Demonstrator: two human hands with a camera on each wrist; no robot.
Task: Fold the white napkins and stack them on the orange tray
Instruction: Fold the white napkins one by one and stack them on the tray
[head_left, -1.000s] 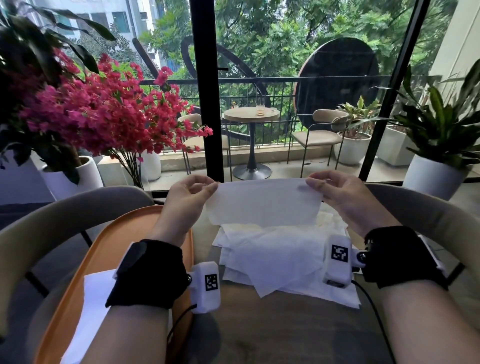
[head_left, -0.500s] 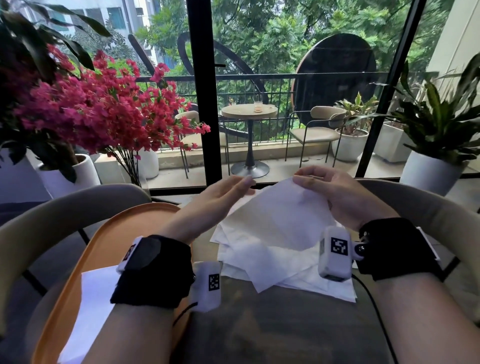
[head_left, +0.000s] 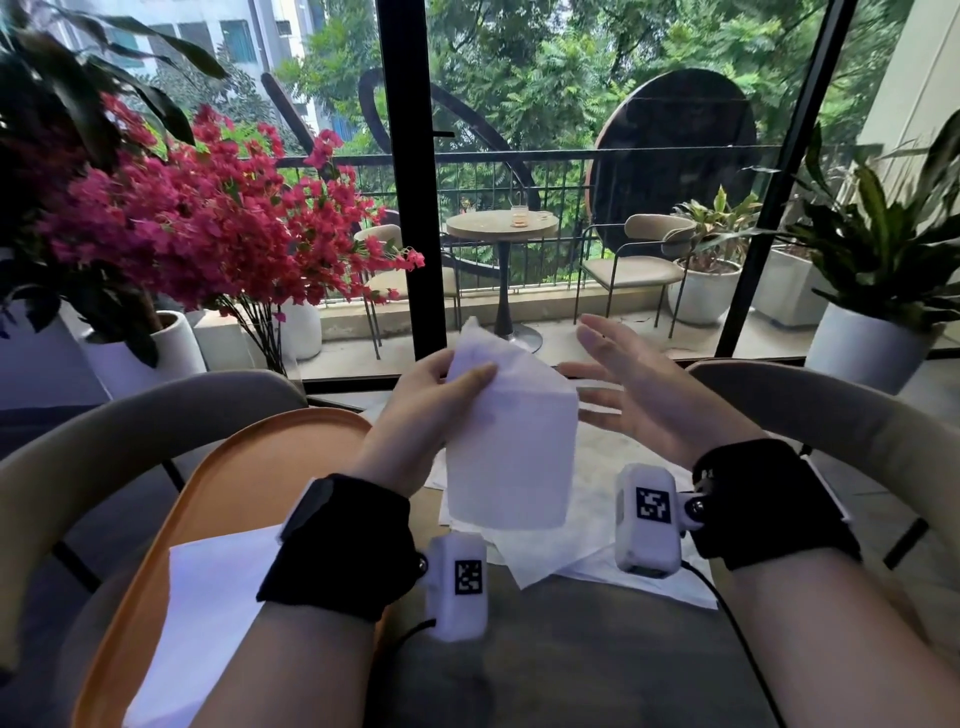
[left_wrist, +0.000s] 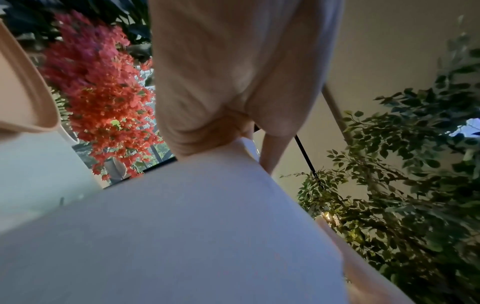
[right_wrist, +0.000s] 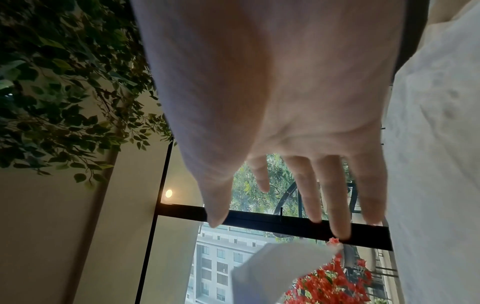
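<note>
My left hand (head_left: 447, 384) pinches the top of a folded white napkin (head_left: 511, 447), which hangs above the table. The same napkin (left_wrist: 182, 226) fills the lower half of the left wrist view, and its corner (right_wrist: 280, 267) shows in the right wrist view. Just right of the napkin, my right hand (head_left: 618, 384) is spread with straight fingers (right_wrist: 330, 195) and holds nothing. A pile of loose white napkins (head_left: 582, 540) lies on the table beneath. The orange tray (head_left: 249, 467) lies to the left, with a folded white napkin (head_left: 213, 613) on it.
Curved beige chair backs (head_left: 130, 415) ring the table on both sides. A pink flowering plant (head_left: 197, 223) in a white pot stands far left, and a green potted plant (head_left: 878, 312) far right. The glass wall (head_left: 597, 182) is beyond the table.
Both hands brought the napkin's ends together, folding it. The right hand then let go and opened, while the left hand now holds the folded napkin alone, hanging down.
</note>
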